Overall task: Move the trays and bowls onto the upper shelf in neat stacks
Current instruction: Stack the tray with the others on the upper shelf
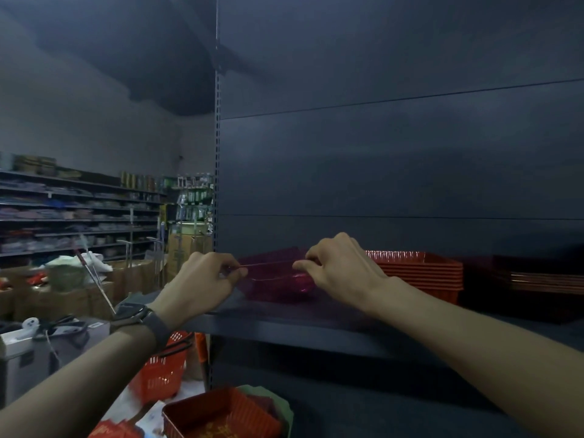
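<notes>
A translucent pink tray [278, 281] rests on the dark upper shelf [284, 327] near its left end. My left hand [202, 279] pinches the tray's left rim, and my right hand [341, 267] grips its right rim. Right beside it on the same shelf stands a neat stack of red trays [420, 273]. A darker stack of trays [537, 279] sits further right in shadow. Below, near the floor, lies another red tray [218, 412] on top of other items.
The shelf's dark back panel [395, 169] rises behind the trays. A red shopping basket [161, 371] stands on the floor at the lower left. Boxes, bags and a white appliance [47, 352] crowd the left, with stocked store shelves [79, 213] beyond.
</notes>
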A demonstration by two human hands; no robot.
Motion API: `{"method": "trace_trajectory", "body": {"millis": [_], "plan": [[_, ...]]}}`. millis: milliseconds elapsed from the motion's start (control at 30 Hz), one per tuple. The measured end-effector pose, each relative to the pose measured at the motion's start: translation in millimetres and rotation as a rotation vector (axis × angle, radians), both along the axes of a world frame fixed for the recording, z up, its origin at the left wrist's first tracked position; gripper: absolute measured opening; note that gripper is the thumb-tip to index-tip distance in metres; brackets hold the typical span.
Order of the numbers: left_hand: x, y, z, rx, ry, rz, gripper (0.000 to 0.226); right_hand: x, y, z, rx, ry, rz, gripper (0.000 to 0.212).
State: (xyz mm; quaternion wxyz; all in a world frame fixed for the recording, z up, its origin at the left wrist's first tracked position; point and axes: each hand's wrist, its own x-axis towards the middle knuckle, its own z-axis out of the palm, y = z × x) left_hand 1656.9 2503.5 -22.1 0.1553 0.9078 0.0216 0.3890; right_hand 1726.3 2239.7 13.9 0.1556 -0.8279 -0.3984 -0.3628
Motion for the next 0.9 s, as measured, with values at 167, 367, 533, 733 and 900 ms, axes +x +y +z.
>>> {"method": "trace_trajectory", "body": {"millis": [167,367,533,733,900], "plan": [[-7,-18,7,0.02,-0.1,0.032,0.02,-3,-14,-2,0.023,-0.051,0.017,0.054],[-16,-44,13,-0.025,-0.113,-0.051,0.026,-15,-43,2,0.031,-0.082,-0.01,0.052],[-23,-72,13,-0.129,-0.181,-0.141,0.015,-22,-73,-3,0.08,-0.135,0.008,0.044],[-27,-120,12,-0.055,-0.358,-0.158,0.011,-33,-120,-5,0.147,-0.159,-0.033,0.043],[-20,-159,10,0.002,-0.495,-0.275,0.009,-48,-165,-8,0.145,-0.205,-0.077,0.05]]}}
